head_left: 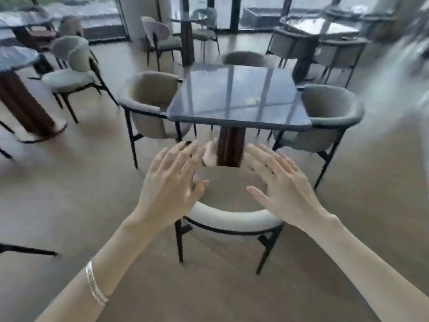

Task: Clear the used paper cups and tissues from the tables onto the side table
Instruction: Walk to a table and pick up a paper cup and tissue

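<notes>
My left hand (173, 180) and my right hand (277, 182) are both stretched out in front of me, palms down, fingers spread, holding nothing. They hover over the curved back of a grey chair (232, 218). Beyond them stands a square table with a glossy dark top (239, 96) that mirrors the windows. No paper cup or tissue shows on it. The picture is blurred.
Grey round-backed chairs stand at the table's left (148, 101), right (329, 117) and far side (243, 58). More dark tables stand at the left edge (16, 56) and back right (320, 26), with chairs around them. Wooden floor lies open on both sides.
</notes>
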`<state>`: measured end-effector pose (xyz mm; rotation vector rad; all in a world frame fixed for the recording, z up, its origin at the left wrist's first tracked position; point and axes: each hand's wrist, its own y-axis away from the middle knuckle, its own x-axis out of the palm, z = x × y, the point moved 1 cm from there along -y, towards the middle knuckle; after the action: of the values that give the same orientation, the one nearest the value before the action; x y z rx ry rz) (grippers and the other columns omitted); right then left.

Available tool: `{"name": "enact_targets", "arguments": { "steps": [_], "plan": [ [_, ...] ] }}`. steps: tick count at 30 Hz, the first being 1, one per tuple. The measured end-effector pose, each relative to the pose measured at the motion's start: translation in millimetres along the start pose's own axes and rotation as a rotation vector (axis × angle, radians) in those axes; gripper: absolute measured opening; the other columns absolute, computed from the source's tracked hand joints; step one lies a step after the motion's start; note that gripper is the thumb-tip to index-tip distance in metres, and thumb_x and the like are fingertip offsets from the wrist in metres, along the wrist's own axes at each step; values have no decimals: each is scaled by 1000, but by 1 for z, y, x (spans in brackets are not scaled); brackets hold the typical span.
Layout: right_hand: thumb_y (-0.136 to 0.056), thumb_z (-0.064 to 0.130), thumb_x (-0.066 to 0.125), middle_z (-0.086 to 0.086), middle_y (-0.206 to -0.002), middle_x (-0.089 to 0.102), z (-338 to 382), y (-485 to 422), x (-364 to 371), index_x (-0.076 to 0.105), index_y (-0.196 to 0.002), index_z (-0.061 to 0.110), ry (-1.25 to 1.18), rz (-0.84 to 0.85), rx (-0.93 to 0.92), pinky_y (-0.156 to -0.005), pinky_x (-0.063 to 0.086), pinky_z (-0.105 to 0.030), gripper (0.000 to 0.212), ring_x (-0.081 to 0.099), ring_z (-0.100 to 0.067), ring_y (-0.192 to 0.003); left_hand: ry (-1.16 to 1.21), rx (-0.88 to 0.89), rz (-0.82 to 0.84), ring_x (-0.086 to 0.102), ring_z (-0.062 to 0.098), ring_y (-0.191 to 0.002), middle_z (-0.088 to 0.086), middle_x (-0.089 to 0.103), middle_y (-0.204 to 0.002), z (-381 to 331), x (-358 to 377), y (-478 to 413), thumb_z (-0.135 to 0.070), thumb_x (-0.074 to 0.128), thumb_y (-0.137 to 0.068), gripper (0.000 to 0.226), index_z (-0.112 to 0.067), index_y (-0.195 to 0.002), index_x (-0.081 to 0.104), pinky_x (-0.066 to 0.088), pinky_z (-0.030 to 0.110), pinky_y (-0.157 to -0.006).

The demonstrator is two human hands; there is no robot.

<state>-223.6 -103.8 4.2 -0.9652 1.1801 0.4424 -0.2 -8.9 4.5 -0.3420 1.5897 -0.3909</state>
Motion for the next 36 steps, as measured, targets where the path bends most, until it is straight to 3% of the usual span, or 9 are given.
{"name": "enact_targets", "arguments": {
  "steps": [8, 12, 14, 25, 36],
  "plan": [
    [-86, 34, 59, -2, -145, 39, -57, 166, -54, 40, -137, 18, 205, 10, 520, -113, 24, -42, 57, 29, -17, -137, 259, 363, 100, 39, 27, -132, 6, 44, -143, -168, 52, -47, -44, 46, -87, 59, -15, -139, 41, 29, 44, -108],
    [-86, 35, 57, -1, -144, 40, -65, 246, -79, 42, -136, 19, 223, 7, 695, -111, 26, -43, 55, 29, -16, -137, 342, 533, 190, 36, 25, -134, 4, 42, -144, -251, 57, -43, -47, 34, -91, 58, -16, -141, 38, 29, 43, -110],
    [-86, 36, 56, -1, -143, 41, -68, 282, -96, 43, -136, 19, 228, 5, 760, -111, 27, -44, 54, 30, -17, -136, 410, 604, 199, 38, 23, -133, 2, 44, -143, -292, 54, -39, -45, 38, -91, 56, -16, -139, 41, 30, 42, -110],
    [-88, 43, 49, 0, -142, 43, -101, 447, -168, 45, -135, 19, 196, 79, 906, -111, 26, -44, 53, 30, -17, -136, 491, 858, 339, 38, 21, -134, -1, 43, -143, -479, 64, -10, -46, 40, -90, 57, -18, -139, 41, 27, 41, -112],
    [-90, 45, 45, 0, -145, 38, -177, 560, -232, 38, -138, 21, 249, 31, 1008, -113, 22, -40, 54, 25, -13, -138, 539, 1052, 315, 34, 20, -136, -2, 38, -147, -637, 76, -33, -46, 44, -90, 59, -19, -141, 37, 27, 43, -112]
  ]
}}
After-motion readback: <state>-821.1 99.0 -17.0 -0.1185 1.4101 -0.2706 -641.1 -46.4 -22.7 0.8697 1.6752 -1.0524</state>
